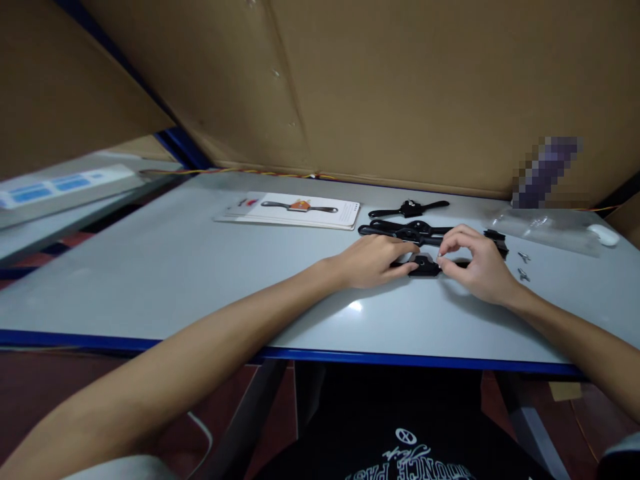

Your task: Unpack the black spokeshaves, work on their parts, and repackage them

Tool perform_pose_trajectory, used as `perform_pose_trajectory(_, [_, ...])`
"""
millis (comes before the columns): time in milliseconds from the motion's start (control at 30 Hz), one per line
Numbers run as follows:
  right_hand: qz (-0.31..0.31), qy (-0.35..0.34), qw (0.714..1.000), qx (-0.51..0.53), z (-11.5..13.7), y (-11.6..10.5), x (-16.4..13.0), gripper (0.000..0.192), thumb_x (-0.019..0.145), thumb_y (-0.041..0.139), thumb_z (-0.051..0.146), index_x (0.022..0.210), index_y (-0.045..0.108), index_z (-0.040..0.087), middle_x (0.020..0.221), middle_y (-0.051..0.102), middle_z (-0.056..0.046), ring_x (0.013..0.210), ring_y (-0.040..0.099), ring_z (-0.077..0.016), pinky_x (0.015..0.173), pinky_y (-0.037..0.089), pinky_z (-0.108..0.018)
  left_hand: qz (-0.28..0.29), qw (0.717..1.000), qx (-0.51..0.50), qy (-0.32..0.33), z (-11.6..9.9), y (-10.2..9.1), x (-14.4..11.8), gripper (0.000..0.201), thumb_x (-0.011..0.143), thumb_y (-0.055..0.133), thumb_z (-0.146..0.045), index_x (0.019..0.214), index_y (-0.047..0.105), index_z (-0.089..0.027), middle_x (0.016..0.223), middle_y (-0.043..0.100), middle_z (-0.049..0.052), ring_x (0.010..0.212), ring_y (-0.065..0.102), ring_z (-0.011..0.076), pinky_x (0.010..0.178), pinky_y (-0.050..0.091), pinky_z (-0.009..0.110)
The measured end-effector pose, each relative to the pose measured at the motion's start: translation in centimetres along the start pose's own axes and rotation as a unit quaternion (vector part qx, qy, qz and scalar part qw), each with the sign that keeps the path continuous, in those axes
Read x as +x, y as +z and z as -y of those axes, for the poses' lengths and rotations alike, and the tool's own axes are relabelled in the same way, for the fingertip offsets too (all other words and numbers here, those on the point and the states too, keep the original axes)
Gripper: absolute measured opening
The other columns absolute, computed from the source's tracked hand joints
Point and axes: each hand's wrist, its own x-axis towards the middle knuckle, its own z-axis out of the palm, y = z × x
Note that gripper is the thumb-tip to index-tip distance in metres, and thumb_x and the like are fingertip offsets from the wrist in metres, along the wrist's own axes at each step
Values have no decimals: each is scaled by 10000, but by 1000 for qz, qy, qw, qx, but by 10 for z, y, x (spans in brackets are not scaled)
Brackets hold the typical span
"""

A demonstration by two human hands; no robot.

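Tool [425, 267], black, undergoing handling
Left hand [371, 261] is gripping it; right hand [477, 267], alongside, is pinching a small, indistinct part [439, 259].

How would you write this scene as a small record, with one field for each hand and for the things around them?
Left hand grip: fingers touching the left part of the near black tool
Right hand grip: thumb and finger at the tool's right side; any small part there is unclear
Beyond the hands: more black tools
Right of right hand: two small silver fasteners
Far left of tools: printed card
Far right: clear plastic, white rounded object
Surface: pale tabletop, blue edge
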Motion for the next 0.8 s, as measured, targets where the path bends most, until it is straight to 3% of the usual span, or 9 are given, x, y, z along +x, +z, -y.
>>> perform_pose_trajectory(100, [-18, 27, 999, 13, -9, 1, 2, 58, 829, 678, 259, 789, 645, 234, 935, 769, -66, 923, 720, -263, 896, 536, -456, -3, 1000, 3, 2, 1, 0, 0, 495, 1078, 378, -440, 1331, 671, -131, 1025, 763, 140, 849, 705, 249, 696, 476, 353])
perform_pose_trajectory(267, [-22, 82, 993, 87, -10, 8, -2, 109, 860, 687, 318, 837, 621, 234, 927, 799, -72, 886, 784, -260, 856, 625, -448, -3, 1000, 5, 10, 1, -1, -1, 492, 1091, 362, -441, 1309, 674, -130, 1020, 768, 135, 853, 713, 249, 693, 474, 341])
perform_pose_trajectory(400, [-45, 27, 997, 59, -7, 11, -4, 70, 887, 676, 280, 869, 621, 242, 864, 762, -39, 831, 777, -228, 841, 646, -422, -3, 1000, 8, 19, 1, -1, -1, 529, 1082, 372, -511, 1316, 663, -136, 1034, 767, 135, 858, 713, 261, 693, 481, 347])
perform_pose_trajectory(633, [-52, -50, 997, 37, -7, 7, -2, 39, 966, 630, 221, 990, 634, 251, 808, 663, 12, 616, 659, -141, 604, 586, -315, 16, 1000, 13, 14, 0, -3, -2, 609, 1034, 423, -589, 1374, 644, -135, 1103, 765, 157, 916, 714, 293, 736, 518, 391])
perform_pose_trajectory(800, [-40, -105, 993, -20, -7, 5, -1, 127, 997, 645, 215, 902, 726, 239, 864, 756, -15, 744, 701, -168, 726, 575, -348, 25, 1000, 14, 6, 0, -3, -2, 646, 1018, 436, -596, 1440, 606, -139, 1199, 757, 161, 965, 719, 304, 762, 532, 404])
